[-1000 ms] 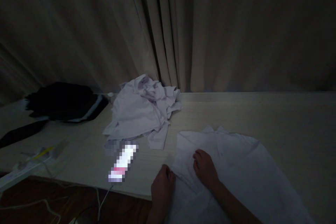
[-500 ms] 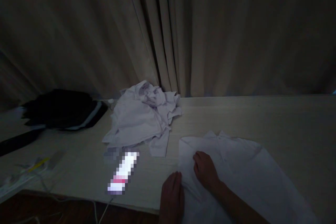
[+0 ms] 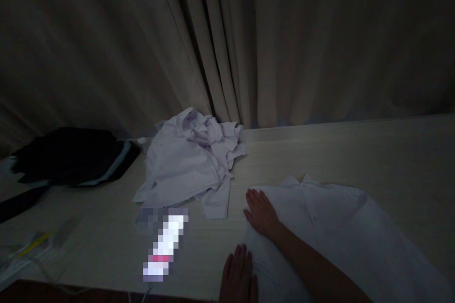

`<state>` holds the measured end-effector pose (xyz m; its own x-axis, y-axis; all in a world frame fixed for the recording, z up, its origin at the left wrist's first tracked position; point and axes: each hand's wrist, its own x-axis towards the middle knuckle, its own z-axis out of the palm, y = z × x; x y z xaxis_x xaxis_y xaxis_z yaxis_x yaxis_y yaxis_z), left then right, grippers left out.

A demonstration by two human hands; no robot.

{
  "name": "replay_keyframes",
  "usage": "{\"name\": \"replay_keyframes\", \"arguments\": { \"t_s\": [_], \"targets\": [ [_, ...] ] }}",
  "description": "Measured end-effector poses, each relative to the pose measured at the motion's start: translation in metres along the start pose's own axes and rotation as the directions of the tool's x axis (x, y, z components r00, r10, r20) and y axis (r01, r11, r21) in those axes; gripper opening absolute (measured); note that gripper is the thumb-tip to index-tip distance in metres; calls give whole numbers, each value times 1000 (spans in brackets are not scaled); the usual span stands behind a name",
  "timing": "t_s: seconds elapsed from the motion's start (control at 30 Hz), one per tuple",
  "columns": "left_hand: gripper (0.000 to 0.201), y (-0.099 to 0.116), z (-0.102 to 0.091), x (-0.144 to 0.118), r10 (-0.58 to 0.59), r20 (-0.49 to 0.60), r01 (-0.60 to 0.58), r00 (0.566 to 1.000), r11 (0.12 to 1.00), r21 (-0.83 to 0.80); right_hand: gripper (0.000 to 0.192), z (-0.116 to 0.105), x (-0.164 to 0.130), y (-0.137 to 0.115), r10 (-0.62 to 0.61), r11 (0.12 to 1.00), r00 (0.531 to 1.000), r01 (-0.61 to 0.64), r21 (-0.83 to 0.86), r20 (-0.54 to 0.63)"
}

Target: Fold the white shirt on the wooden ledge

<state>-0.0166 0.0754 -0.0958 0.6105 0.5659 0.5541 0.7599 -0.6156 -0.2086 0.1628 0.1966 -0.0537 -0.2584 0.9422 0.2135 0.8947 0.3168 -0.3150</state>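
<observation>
A white collared shirt lies spread on the table at the lower right, its collar pointing toward the curtain. My right hand rests flat on the shirt's upper left corner, fingers stretched out. Lower down, at the shirt's left edge, my left hand lies with its fingers extended, its lower part cut off by the frame. Neither hand grips anything. The shirt's lower part runs out of view.
A crumpled pile of white shirts sits at the back middle of the table. Left of it are stacked black garments. A lit, pixelated phone-like object with a cable lies near the front edge. A curtain hangs behind.
My right hand has gone from a closed shape to flat and moved left to the shirt's corner. My left hand has moved slightly down, its fingers now more spread. The view has shifted slightly.
</observation>
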Motion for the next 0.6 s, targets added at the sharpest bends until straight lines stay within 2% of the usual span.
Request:
{"name": "replay_keyframes", "arguments": {
  "t_s": [0.33,0.6],
  "targets": [
    [60,6,0,-9,3,45,-8,999,993,117,60,-1,3,0,43,999,999,-43,-14,-16],
    [72,11,-4,-12,-23,68,15,997,993,114,63,0,7,2,44,999,999,-44,-15,-2]
  ]
}}
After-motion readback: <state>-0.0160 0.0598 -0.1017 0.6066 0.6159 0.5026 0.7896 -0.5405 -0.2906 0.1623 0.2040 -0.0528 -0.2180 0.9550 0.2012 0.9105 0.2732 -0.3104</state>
